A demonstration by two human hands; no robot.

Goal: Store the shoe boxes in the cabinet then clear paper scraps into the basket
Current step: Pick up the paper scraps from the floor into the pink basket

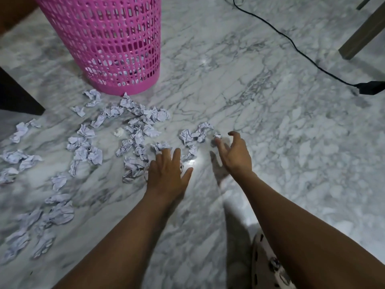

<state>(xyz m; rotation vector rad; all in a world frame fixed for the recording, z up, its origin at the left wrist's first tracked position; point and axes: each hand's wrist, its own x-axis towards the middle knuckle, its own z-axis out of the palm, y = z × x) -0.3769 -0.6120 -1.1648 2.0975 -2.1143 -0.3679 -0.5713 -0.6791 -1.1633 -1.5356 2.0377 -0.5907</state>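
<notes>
Several crumpled paper scraps (pixel 133 132) lie scattered over the marble floor, mostly left of centre. A pink plastic basket (pixel 108 44) with a perforated wall stands behind them at the upper left; a few scraps show through its holes. My left hand (pixel 166 172) reaches palm-down, fingers straight, its fingertips at a scrap (pixel 160 146). My right hand (pixel 234 152) hovers with loosely curved fingers spread, beside a small scrap (pixel 217 135) and a bigger crumpled pair (pixel 195 134). Neither hand holds anything. No shoe boxes or cabinet are in view.
A black cable (pixel 291 41) runs across the floor to a black plug (pixel 373 87) at the right edge. A wooden furniture leg (pixel 362 36) stands at the upper right. Dark furniture (pixel 16 97) sits at the left edge. My patterned clothing (pixel 268 265) shows at the bottom.
</notes>
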